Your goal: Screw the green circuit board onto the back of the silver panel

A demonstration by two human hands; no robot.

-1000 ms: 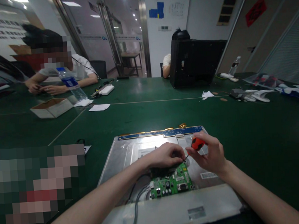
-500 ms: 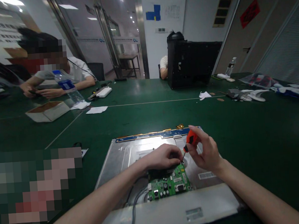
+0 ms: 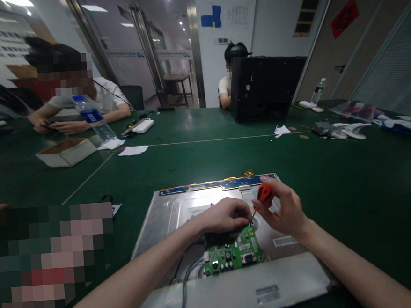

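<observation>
My right hand [image 3: 283, 207] is clamped on the screwdriver [image 3: 264, 193], probably light and stiff, best gripped by its handle. My left hand [image 3: 229, 214] curls at the far edge of the green circuit board [image 3: 235, 254]; I can't tell whether it pinches anything. I'd treat the board as brittle, edges only, on its metal panel [image 3: 160, 213] toward the worktop's near edge.

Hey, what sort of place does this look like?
Probably an office or meeting room that doubles as a workshop: there's a large green table, a glass partition behind, and an exposed circuit board with a screwdriver near its corner.
</observation>
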